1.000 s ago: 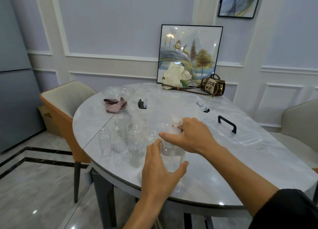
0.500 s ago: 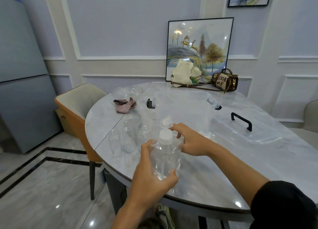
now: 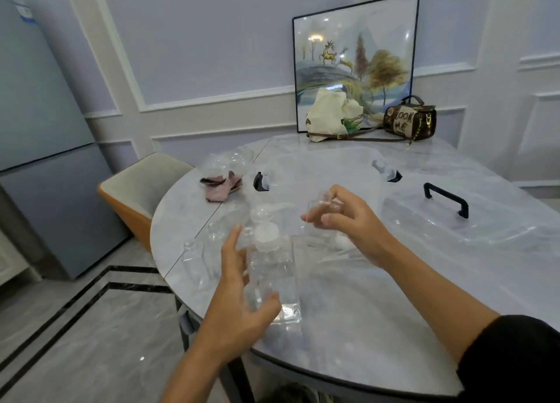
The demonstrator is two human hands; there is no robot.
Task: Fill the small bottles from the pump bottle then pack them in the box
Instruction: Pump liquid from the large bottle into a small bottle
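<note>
Both grasping: left hand (image 3: 239, 307) keeps the pump bottle (image 3: 270, 271); right hand (image 3: 355, 227) now pinches a small bottle (image 3: 326, 202).

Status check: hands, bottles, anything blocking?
Left hand grips pump bottle. Right hand pinches one small bottle, raised beside it. Other small bottles stand left, not between.

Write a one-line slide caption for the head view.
Left hand holds the pump bottle while the right hand pinches a small bottle over the marble table, clear box behind.
</note>
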